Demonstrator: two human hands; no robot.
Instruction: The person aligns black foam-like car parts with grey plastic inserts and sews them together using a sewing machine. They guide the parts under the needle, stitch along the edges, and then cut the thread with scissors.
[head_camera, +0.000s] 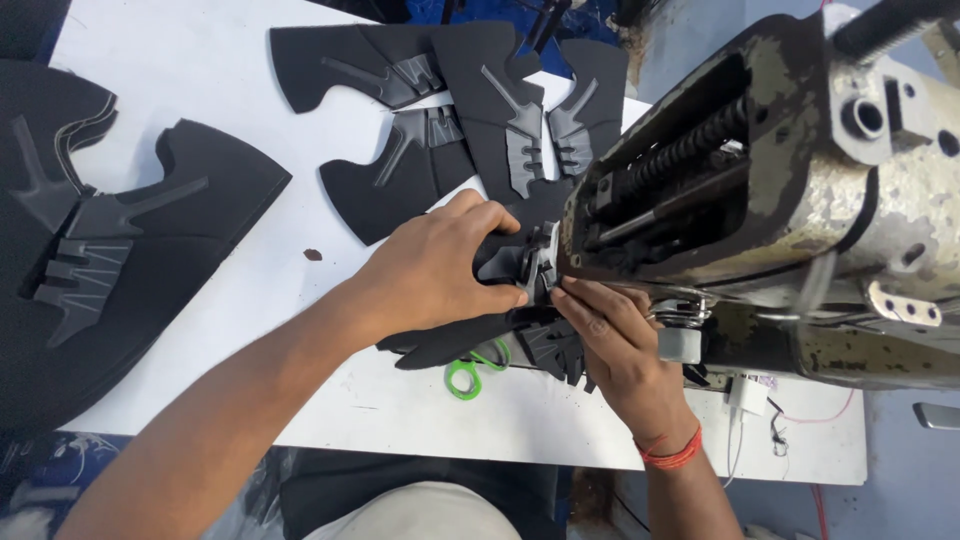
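My left hand (435, 270) grips a black shoe upper piece (505, 262) and presses it against the needle area of the worn industrial sewing machine (780, 190). My right hand (615, 345), with a red thread band at the wrist, pinches the same piece from below, right at the machine's foot. The rest of the piece (440, 342) hangs out under my left hand. The needle itself is hidden by my fingers.
Several black cut shoe uppers with grey overlays lie on the white table (250, 270): a stack at the far left (90, 250) and others at the back (440, 110). Green-handled scissors (468, 372) lie under my left wrist. A white plug and cable (748, 395) sit at the table's right.
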